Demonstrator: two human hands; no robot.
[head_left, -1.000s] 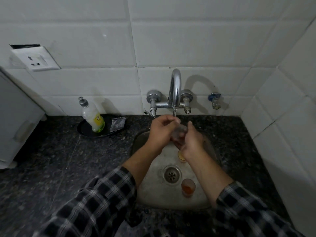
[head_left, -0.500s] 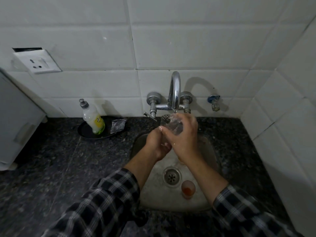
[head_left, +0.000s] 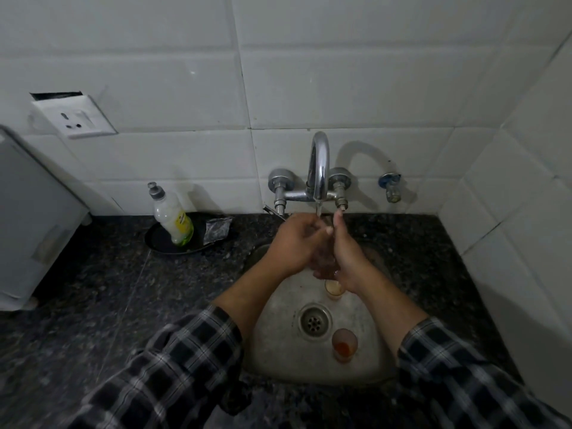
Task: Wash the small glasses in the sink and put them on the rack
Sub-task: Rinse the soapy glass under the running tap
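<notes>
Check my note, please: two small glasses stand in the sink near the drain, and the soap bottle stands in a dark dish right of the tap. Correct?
Not quite. The head view shows the soap bottle in its dark dish left of the tap, not right. The two small glasses do stand in the sink near the drain.
</notes>
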